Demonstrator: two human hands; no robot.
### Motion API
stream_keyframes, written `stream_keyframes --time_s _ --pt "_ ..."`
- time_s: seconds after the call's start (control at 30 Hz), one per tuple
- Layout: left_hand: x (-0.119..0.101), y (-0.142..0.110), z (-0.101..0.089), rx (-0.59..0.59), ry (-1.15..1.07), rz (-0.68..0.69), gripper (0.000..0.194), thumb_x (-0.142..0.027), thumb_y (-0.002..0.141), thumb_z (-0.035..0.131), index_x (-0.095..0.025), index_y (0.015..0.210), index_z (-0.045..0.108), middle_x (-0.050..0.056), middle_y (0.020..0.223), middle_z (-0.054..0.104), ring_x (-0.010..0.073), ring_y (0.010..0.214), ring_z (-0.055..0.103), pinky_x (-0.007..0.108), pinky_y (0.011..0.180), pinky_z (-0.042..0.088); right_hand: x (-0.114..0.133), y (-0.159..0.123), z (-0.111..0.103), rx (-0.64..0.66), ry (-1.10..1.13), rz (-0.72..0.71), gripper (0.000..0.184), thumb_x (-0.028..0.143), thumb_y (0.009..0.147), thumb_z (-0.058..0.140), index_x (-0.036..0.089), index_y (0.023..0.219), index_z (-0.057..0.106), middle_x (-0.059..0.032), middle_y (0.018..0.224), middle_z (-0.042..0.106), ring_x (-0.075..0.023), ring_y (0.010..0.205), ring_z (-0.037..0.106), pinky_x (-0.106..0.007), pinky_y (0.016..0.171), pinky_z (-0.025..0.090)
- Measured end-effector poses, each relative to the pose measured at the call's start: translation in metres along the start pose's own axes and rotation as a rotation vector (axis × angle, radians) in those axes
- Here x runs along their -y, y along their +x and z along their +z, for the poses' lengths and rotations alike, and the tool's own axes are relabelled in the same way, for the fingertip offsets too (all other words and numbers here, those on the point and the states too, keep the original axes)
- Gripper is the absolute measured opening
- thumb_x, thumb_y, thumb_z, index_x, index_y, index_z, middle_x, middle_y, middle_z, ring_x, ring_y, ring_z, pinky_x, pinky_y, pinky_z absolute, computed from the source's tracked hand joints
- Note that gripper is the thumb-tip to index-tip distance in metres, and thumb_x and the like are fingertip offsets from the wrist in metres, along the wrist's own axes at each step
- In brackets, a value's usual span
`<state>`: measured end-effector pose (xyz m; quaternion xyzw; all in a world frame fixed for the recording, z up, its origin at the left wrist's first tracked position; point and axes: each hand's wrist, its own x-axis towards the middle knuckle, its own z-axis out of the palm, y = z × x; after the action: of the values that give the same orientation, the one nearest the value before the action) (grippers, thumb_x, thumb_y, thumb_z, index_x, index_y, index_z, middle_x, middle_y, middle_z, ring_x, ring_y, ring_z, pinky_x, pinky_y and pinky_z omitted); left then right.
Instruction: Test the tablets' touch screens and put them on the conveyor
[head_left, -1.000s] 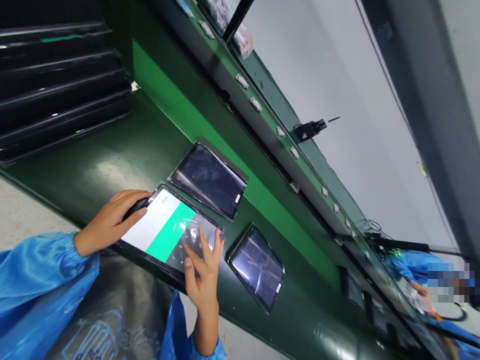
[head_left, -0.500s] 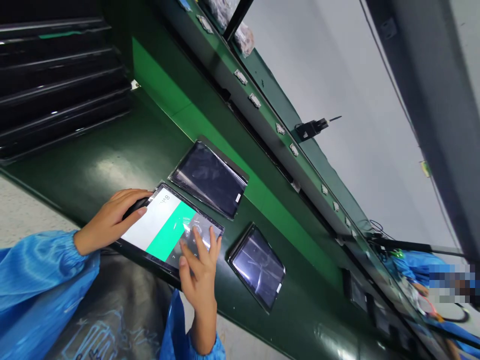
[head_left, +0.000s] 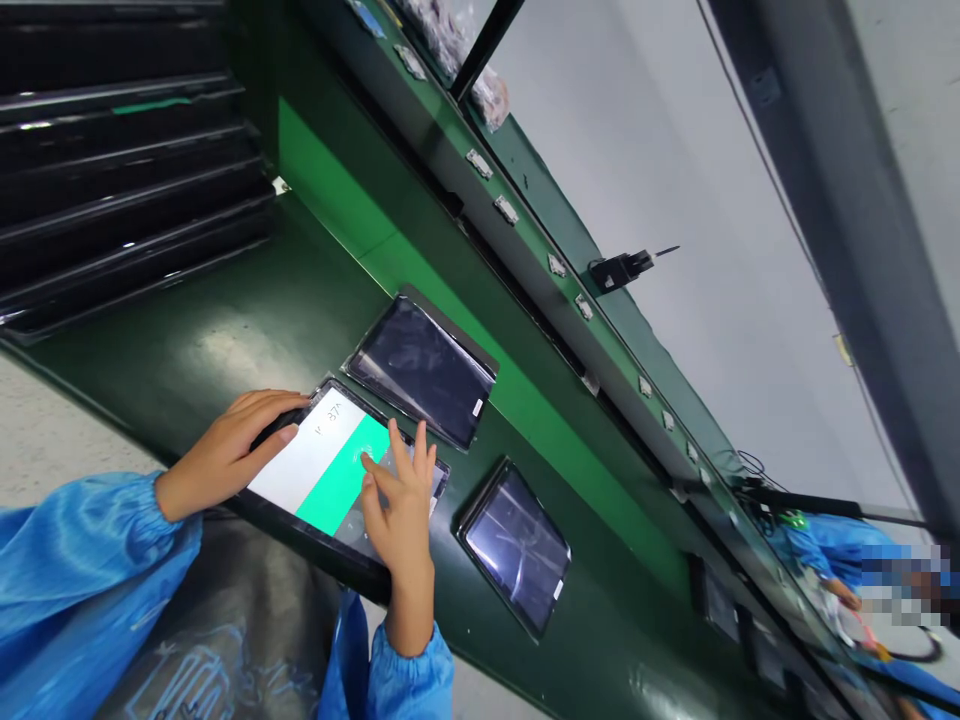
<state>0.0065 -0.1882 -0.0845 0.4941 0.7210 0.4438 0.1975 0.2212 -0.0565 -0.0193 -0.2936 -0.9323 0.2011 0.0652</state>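
Observation:
A tablet (head_left: 289, 470) with a lit screen lies near the bench's front edge. Its display shows a white band with characters, a green band and a grey keypad. My left hand (head_left: 232, 447) grips the tablet's left end, thumb over the screen edge. Above the grey part is my right hand (head_left: 400, 495), fingers spread, with the index fingertip at the green band's edge. It holds nothing. The right hand covers part of the keypad. A dark tablet (head_left: 424, 365) rests just behind the lit one, and another dark tablet (head_left: 517, 545) lies to the right.
A tall stack of black slabs (head_left: 120, 190) stands at the left of the green bench (head_left: 225, 340). Behind runs a raised rail (head_left: 540, 300) with small fittings, and a black device (head_left: 622, 270) beyond. At far right a person in a blue sleeve (head_left: 832, 540) works.
My right index finger has moved from the grey keypad up to the green band. The characters in the white band have changed. My left hand keeps its hold; the view has shifted slightly.

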Motion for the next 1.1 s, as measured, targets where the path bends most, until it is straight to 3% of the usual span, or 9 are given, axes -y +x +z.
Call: stream_keyframes --time_s 0.23,0.47,0.53,0.6,0.67,0.77,0.93,1.1 --pt "-0.001 0.0 0.0 0.018 -0.004 -0.013 0.034 -0.04 0.099 0.044 -0.029 0.13 0.053 0.003 0.131 0.062 0.0246 0.122 0.055 0.042 0.109 0.04 -0.001 0.011 0.001 -0.026 -0.061 0.061 0.038 0.019 0.098 0.043 0.025 0.129 0.064 -0.0058 0.162 0.027 -0.0344 0.153 0.002 -0.073 0.113 0.024" --pt "0.0 -0.001 0.0 0.004 -0.006 -0.007 0.033 -0.041 0.099 0.046 -0.029 0.129 0.054 0.002 0.128 0.063 0.0241 0.121 0.057 0.04 0.108 0.04 0.002 0.0 0.002 -0.008 -0.027 0.027 0.036 0.017 0.093 0.048 0.03 0.118 0.071 -0.0004 0.16 0.032 -0.0374 0.153 0.007 -0.078 0.112 0.017" --pt "0.001 -0.001 0.0 0.011 0.0 0.001 0.033 -0.039 0.1 0.045 -0.03 0.131 0.052 0.002 0.13 0.061 0.0236 0.122 0.056 0.04 0.109 0.039 0.002 -0.006 0.001 -0.068 -0.024 0.033 0.039 0.017 0.095 0.045 0.03 0.126 0.066 -0.0019 0.16 0.034 -0.0362 0.153 0.009 -0.077 0.112 0.018" --pt "0.002 -0.001 0.0 0.018 0.005 0.008 0.034 -0.038 0.1 0.045 -0.03 0.132 0.051 0.002 0.131 0.061 0.0234 0.122 0.055 0.04 0.109 0.039 0.001 -0.016 -0.002 -0.21 0.001 0.054 0.045 0.018 0.098 0.041 0.03 0.14 0.053 -0.0048 0.16 0.034 -0.0327 0.153 0.014 -0.074 0.114 0.019" --pt "0.002 -0.001 0.0 0.016 0.015 0.012 0.035 -0.039 0.1 0.045 -0.03 0.133 0.05 0.003 0.131 0.061 0.0237 0.121 0.056 0.04 0.108 0.04 -0.003 -0.029 -0.004 -0.389 0.061 0.129 0.05 0.019 0.1 0.037 0.029 0.149 0.039 -0.0081 0.159 0.035 -0.029 0.152 0.023 -0.068 0.117 0.023" --pt "0.002 -0.001 0.0 -0.002 0.038 0.019 0.035 -0.04 0.099 0.046 -0.029 0.132 0.051 0.003 0.129 0.062 0.0238 0.118 0.058 0.039 0.106 0.043 -0.016 -0.053 0.002 -0.57 0.213 0.359 0.052 0.028 0.102 0.037 0.025 0.153 0.029 -0.011 0.16 0.033 -0.0268 0.15 0.029 -0.059 0.119 0.028" --pt "0.003 -0.002 0.001 -0.01 0.057 0.027 0.037 -0.041 0.098 0.049 -0.027 0.132 0.052 0.004 0.128 0.062 0.0245 0.117 0.058 0.039 0.106 0.043 -0.037 -0.093 0.033 -0.5 0.477 0.694 0.063 0.045 0.1 0.039 0.022 0.156 0.021 -0.0137 0.162 0.026 -0.0285 0.15 0.028 -0.057 0.121 0.026" --pt "0.001 -0.002 0.0 0.004 0.056 0.012 0.038 -0.043 0.097 0.05 -0.026 0.132 0.051 0.005 0.129 0.061 0.0261 0.12 0.056 0.042 0.107 0.042 -0.028 -0.105 0.048 -0.477 0.563 0.737 0.066 0.047 0.099 0.044 0.023 0.156 0.021 -0.0102 0.163 0.026 -0.0261 0.151 0.024 -0.052 0.123 0.019"
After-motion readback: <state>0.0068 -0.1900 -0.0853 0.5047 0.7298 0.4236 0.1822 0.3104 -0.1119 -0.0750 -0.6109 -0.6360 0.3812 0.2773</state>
